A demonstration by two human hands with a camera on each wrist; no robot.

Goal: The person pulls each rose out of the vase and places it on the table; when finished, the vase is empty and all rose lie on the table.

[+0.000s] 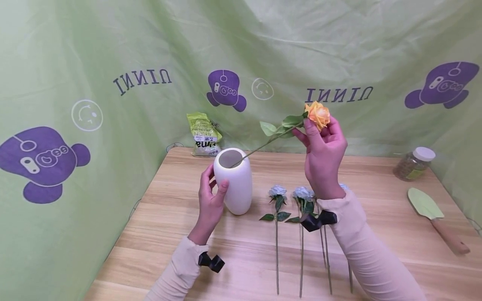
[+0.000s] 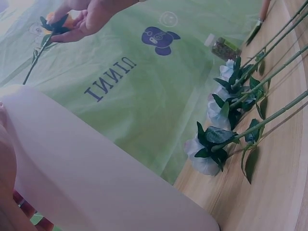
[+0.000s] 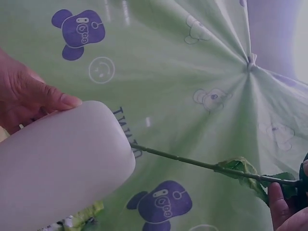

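A white vase [image 1: 238,188] stands on the wooden table, tilted slightly, and my left hand [image 1: 211,196] grips its left side with the thumb across the front. My right hand [image 1: 324,146] pinches an orange artificial rose [image 1: 318,115] just below its bloom. The rose's stem slants down to the left, its lower end inside the vase mouth. In the right wrist view the stem [image 3: 192,162] enters the vase [image 3: 72,159] opening. Pale blue roses [image 1: 278,191] lie in a row on the table, some partly hidden under my right forearm.
Behind the vase stands a green and white snack bag [image 1: 205,136]. A lidded jar [image 1: 414,164] is at the back right, with a green-bladed trowel [image 1: 427,203] with a wooden handle in front of it. Green printed cloth [image 1: 286,46] hangs around the table.
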